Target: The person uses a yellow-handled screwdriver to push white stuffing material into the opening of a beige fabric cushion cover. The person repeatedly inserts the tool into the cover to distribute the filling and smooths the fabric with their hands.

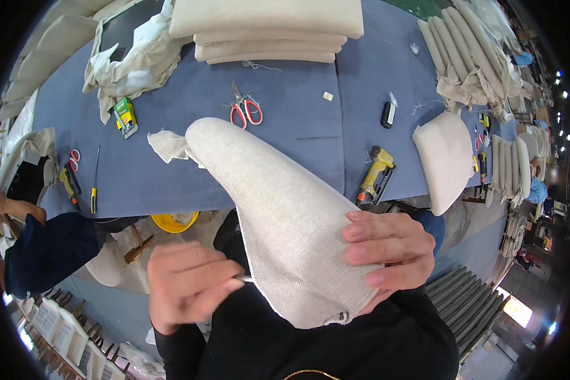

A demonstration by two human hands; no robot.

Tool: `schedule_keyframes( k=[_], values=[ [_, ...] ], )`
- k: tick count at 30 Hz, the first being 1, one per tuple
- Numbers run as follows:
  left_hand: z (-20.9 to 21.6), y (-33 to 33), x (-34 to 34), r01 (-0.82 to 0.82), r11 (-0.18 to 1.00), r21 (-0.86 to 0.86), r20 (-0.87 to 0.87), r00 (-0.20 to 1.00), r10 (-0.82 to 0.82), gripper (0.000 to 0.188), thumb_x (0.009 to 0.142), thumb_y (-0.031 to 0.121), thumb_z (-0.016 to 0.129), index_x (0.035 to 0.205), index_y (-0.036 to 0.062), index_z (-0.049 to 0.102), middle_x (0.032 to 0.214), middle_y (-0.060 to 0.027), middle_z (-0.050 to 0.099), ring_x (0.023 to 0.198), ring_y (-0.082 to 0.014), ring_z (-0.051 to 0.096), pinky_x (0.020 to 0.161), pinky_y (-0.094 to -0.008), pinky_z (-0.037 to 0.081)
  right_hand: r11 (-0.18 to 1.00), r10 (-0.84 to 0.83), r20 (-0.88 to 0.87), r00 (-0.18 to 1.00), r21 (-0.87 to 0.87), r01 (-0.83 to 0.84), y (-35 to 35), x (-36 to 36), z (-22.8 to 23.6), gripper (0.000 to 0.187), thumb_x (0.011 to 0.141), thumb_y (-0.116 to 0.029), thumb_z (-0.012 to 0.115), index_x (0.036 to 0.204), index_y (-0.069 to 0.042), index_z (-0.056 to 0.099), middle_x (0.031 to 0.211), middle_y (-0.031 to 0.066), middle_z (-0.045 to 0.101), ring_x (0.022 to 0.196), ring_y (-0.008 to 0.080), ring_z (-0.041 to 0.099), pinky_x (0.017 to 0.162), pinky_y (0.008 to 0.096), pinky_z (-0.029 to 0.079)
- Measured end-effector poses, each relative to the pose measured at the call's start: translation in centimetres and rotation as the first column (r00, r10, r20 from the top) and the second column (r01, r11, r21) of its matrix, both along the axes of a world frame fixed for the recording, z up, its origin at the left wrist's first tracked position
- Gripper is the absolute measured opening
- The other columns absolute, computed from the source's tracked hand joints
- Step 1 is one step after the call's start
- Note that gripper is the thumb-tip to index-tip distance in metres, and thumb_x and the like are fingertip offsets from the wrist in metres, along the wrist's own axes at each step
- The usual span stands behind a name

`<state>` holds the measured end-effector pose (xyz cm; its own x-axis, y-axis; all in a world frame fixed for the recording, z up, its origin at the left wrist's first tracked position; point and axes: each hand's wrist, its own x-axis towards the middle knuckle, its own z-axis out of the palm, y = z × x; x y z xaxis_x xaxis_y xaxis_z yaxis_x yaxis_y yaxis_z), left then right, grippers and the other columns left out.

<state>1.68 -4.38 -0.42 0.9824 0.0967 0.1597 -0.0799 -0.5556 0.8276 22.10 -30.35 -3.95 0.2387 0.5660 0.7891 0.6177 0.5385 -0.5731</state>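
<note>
A beige fabric-covered padded piece (278, 196), wide at the near end and narrowing to the far left, is held up over the table's front edge. My right hand (392, 250) grips its near right end, fingers spread over the top and the thumb side hidden beneath. At its near left edge, my left hand (193, 282) is closed in a pinch. A short, thin, light-coloured tip pokes out of that pinch and meets the fabric edge; its kind cannot be made out. Loose cloth (168, 145) hangs from the piece's far end. A small dark opening shows in the fabric at the near corner.
The blue-grey table (297, 120) bears red-handled scissors (244, 109), a yellow staple gun (376, 174), a screwdriver (95, 183) and a green-yellow box (125, 118). Stacked beige cushions (266, 19) stand behind. A yellow bucket (174, 221) is below; another person (50, 247) works at left.
</note>
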Motion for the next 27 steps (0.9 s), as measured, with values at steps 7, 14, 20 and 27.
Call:
schedule_keyframes(
  k=[7, 14, 20, 27],
  values=[
    [-2.6, 2.2, 0.9, 0.055, 0.998, -0.006, 0.121, 0.991, -0.054, 0.018, 0.078, 0.021, 0.087, 0.087, 0.0062, 0.082, 0.077, -0.0046, 0.072, 0.06, -0.0213, 0.067, 0.052, -0.0329, 0.047, 0.999, 0.001, -0.013, 1.0, 0.033, -0.001, 0.2, 0.6, -0.4, 0.055, 0.087, -0.038, 0.093, 0.121, 0.001, 0.074, 0.118, 0.0296, 0.078, 0.109, 0.0451, 0.079, 0.096, 0.0558, 0.063],
    [-0.9, 1.6, 1.8, 0.07, 0.998, 0.004, 0.101, 0.992, -0.07, 0.021, 0.076, 0.021, 0.089, 0.087, 0.0059, 0.081, 0.077, -0.0051, 0.071, 0.057, -0.0217, 0.064, 0.051, -0.0336, 0.044, 1.0, -0.005, -0.015, 1.0, 0.016, 0.005, 0.3, 0.4, -0.1, 0.048, 0.091, -0.037, 0.09, 0.118, -0.001, 0.074, 0.115, 0.028, 0.079, 0.107, 0.0447, 0.079, 0.095, 0.0563, 0.064],
    [1.5, 0.7, 0.8, 0.037, 0.999, 0.033, -0.021, 0.999, -0.036, 0.02, 0.075, 0.018, 0.09, 0.088, 0.0051, 0.081, 0.077, -0.0055, 0.071, 0.059, -0.0219, 0.065, 0.051, -0.0341, 0.045, 0.999, -0.017, -0.009, 1.0, 0.029, 0.017, 0.4, 0.6, -0.1, 0.044, 0.094, -0.037, 0.087, 0.117, -0.001, 0.074, 0.113, 0.0269, 0.08, 0.107, 0.0444, 0.08, 0.095, 0.0565, 0.064],
    [1.7, 0.0, 0.1, -0.008, 1.0, -0.019, -0.036, 0.999, 0.008, 0.019, 0.074, 0.015, 0.09, 0.089, 0.0046, 0.082, 0.077, -0.0066, 0.071, 0.059, -0.0216, 0.065, 0.052, -0.0338, 0.045, 1.0, -0.01, -0.008, 1.0, -0.007, 0.01, 0.5, 0.2, 0.2, 0.042, 0.096, -0.036, 0.085, 0.118, -0.001, 0.074, 0.114, 0.0273, 0.08, 0.107, 0.0442, 0.08, 0.096, 0.056, 0.064]
  ],
)
